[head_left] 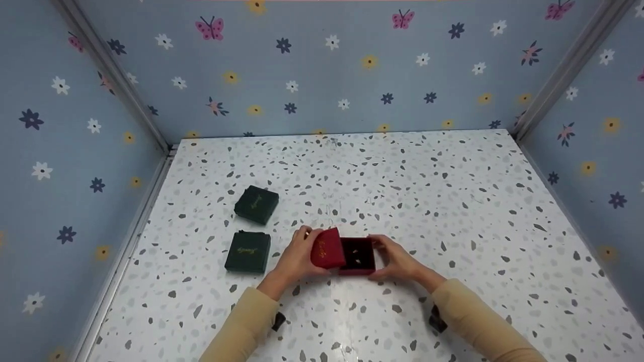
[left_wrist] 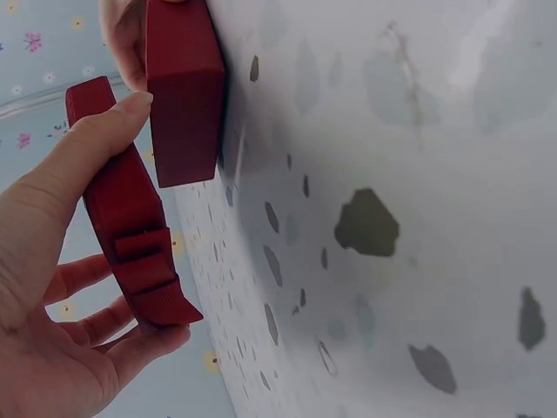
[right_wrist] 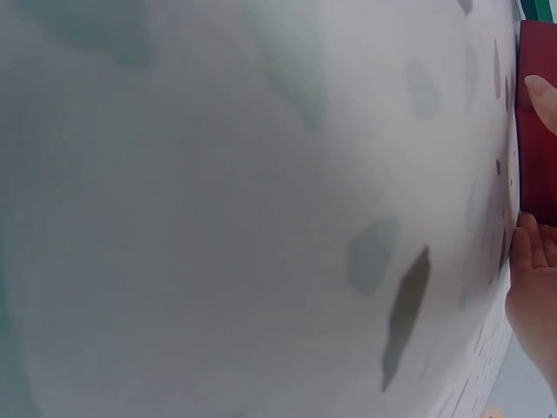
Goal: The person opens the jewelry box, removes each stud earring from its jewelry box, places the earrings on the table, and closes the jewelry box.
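My left hand (head_left: 296,255) grips a red jewelry box lid (head_left: 329,250) with gold lettering, tilted at the left edge of the box base. In the left wrist view the thumb lies along one edge of the lid, fingers on the other side, and a red ribbon bow (left_wrist: 146,272) shows on it. The red box base (head_left: 356,272) sits uncovered on the table, and small shiny pieces (head_left: 357,261), like earrings, show on its dark lining. My right hand (head_left: 397,258) holds the base from the right, thumb at the near side and fingers at the far side.
Two dark green boxes with gold lettering lie to the left, one farther back (head_left: 256,205) and one nearer (head_left: 247,252). The speckled white table (head_left: 427,191) meets flower-patterned walls (head_left: 322,65) at the back and both sides.
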Action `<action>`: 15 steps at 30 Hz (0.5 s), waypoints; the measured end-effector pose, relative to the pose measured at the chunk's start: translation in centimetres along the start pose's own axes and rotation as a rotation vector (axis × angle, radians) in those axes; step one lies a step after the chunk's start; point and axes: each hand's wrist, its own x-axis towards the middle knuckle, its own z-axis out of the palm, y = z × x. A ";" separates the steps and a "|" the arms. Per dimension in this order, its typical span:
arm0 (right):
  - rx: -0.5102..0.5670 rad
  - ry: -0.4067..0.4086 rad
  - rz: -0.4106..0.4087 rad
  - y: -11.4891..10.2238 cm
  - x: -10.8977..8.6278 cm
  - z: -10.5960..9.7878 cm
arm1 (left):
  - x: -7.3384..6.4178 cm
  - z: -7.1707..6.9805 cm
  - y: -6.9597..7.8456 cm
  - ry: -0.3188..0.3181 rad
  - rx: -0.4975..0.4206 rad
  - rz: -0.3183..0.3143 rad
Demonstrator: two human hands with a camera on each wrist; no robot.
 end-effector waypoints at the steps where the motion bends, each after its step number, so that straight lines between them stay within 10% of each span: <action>1: 0.009 0.000 -0.006 -0.5 0.0 -0.1 | -0.1 0.0 -0.1 -0.001 0.000 -0.003; 8: 0.040 -0.005 -0.069 -3.6 -0.4 -0.6 | -0.5 0.0 -0.9 -0.008 0.010 -0.037; 15: 0.013 0.009 -0.043 -0.4 0.0 0.1 | -0.8 0.3 -1.5 -0.027 0.006 -0.059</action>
